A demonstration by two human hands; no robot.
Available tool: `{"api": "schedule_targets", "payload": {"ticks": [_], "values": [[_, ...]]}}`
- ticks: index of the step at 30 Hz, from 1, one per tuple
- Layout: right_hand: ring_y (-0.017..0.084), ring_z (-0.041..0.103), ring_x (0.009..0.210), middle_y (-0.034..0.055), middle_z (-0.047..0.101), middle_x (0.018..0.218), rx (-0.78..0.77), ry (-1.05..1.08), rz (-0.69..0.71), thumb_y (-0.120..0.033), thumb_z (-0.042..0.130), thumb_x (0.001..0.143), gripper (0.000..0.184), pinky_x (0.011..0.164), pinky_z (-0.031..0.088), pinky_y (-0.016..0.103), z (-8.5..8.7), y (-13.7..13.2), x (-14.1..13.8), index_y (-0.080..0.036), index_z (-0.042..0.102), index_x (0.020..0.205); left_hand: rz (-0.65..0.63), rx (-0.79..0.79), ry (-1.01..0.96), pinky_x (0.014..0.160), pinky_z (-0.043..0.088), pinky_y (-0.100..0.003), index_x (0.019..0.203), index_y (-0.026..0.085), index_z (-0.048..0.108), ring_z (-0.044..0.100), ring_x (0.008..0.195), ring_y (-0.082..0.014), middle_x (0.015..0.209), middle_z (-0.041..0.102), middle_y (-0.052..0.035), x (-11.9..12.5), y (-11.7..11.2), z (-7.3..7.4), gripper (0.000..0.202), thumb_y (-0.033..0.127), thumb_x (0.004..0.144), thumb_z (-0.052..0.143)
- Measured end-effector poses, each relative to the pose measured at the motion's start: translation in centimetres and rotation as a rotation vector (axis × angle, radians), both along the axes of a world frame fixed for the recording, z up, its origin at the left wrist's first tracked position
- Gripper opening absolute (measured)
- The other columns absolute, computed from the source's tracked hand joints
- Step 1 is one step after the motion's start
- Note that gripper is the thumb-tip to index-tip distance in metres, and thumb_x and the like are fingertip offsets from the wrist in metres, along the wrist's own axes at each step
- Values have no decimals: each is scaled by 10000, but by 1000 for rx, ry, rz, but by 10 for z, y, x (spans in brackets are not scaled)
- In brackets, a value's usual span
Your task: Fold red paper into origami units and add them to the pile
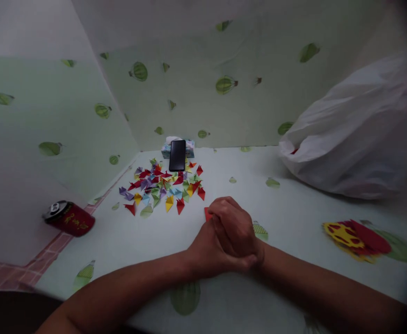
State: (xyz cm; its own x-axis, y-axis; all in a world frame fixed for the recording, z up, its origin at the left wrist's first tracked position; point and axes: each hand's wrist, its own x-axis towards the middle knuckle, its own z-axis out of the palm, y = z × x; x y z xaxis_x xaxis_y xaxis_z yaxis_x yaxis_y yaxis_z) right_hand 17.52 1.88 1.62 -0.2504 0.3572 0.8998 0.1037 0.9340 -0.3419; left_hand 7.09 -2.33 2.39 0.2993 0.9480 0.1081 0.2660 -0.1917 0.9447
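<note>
Near the middle of the table, my two hands are pressed together. A corner of red paper (207, 214) sticks out at their upper left; the rest is hidden under the fingers. My right hand (234, 226) is closed over the paper with its fingers curled. Against it from below lies my left hand (212, 255), closed around the same spot, its thumb reaching toward the right wrist and its other fingers mostly hidden. Beyond the hands, to the left, spreads a pile of small folded paper pieces (169, 203) in red, yellow, green, blue and purple.
A black phone (177, 156) leans on a tissue box (166, 151) behind the pile. At the left edge, a red drink can (72, 220) stands, appearing tilted. Yellow and red paper cutouts (346, 235) lie at right, below a large white plastic bag (349, 139).
</note>
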Motion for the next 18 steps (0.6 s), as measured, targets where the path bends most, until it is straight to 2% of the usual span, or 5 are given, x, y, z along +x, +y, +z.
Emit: {"api": "schedule_targets", "payload": {"ticks": [3,8,11,14,18], "values": [[197,509,679,34,521,751,4,4,11,-105,458,888,115,594,444,343,0,1,-1,-200,505,931,24,-31,38,659,570,-354,813,168,563,642,763,-223,802,645,-50,-1,0,-1,478,444,560,861],[192,522,690,25,536,709,81,-83,-64,-55,468,887,153,631,464,337,4,2,1,-196,523,914,-38,-13,-81,845,584,-438,947,165,588,655,984,-289,996,672,-101,2,-1,-6,517,451,603,846],[191,517,668,27,536,701,35,-32,-84,-115,457,914,121,606,449,330,-2,-1,-1,-200,542,907,-34,-35,-37,843,586,-441,940,184,565,654,974,-291,983,658,-91,2,-3,-4,484,415,602,825],[195,511,657,31,522,698,3,-6,-64,-174,440,934,121,593,441,332,-8,-4,-3,-200,554,903,36,-5,68,871,582,-431,927,206,528,636,998,-300,1008,636,-87,2,-5,2,508,408,561,817],[188,499,660,25,507,698,44,-15,-61,-157,447,923,108,604,449,328,-8,-3,-4,-203,541,891,46,44,85,861,588,-409,884,199,511,636,973,-290,974,623,-83,1,-6,6,489,420,558,803]]}}
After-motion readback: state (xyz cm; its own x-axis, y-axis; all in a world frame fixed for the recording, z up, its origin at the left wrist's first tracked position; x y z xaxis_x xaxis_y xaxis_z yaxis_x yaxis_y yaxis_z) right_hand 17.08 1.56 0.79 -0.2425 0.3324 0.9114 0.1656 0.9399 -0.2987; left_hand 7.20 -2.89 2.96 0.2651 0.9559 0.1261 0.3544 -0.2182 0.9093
